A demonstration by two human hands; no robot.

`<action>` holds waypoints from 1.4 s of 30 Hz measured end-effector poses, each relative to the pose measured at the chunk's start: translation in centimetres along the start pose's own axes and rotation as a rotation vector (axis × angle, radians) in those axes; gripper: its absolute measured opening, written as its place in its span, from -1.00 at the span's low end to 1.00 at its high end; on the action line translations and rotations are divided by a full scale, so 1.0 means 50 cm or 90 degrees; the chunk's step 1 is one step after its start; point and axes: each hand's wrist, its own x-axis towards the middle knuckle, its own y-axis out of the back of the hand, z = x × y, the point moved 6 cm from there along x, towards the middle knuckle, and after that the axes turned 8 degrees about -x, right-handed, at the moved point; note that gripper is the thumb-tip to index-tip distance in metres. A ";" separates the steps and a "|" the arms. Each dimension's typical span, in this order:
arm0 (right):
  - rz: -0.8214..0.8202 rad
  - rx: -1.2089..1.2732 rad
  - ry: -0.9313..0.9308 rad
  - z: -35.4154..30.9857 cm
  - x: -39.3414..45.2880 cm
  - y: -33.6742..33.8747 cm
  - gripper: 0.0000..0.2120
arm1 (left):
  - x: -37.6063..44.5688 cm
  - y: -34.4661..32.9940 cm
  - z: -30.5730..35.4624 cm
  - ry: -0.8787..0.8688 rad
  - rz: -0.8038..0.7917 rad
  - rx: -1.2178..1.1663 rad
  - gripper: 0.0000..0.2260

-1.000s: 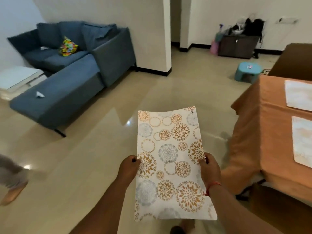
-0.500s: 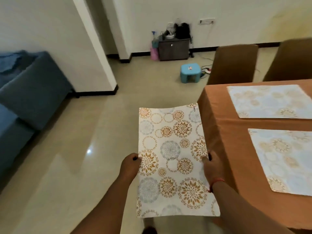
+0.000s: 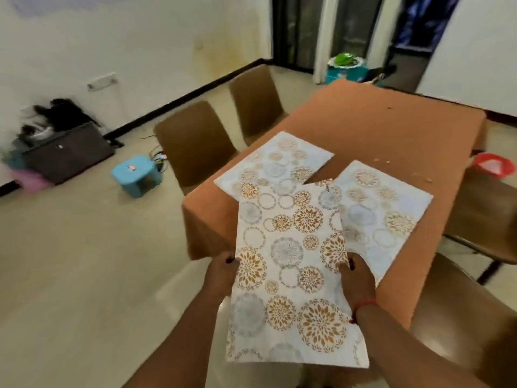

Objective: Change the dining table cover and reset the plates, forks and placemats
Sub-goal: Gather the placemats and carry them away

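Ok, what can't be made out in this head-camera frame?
- Near corners of the two flat floral placemats on the orange tablecloth: covered by the held floral placemat.
- Fingers of left hand and right hand: under that mat.
- Dark clutter on the brown cabinet: blurred.

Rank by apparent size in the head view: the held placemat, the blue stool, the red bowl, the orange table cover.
1. orange table cover
2. held placemat, though nearness to the camera inflates it
3. blue stool
4. red bowl, partly cut off at the frame edge, so its place below the stool is unsure
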 end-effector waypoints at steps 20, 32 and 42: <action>0.257 0.139 -0.275 0.112 0.323 0.193 -0.68 | 0.335 -0.519 0.314 -0.357 -0.397 0.161 -0.11; 0.350 -0.019 -0.430 0.147 0.342 0.181 -0.56 | 0.476 -0.606 0.232 -0.112 -0.440 0.453 -0.41; 0.352 0.049 -0.427 0.135 0.329 0.168 -0.62 | 0.456 -0.580 0.249 -0.209 -0.350 0.438 -0.47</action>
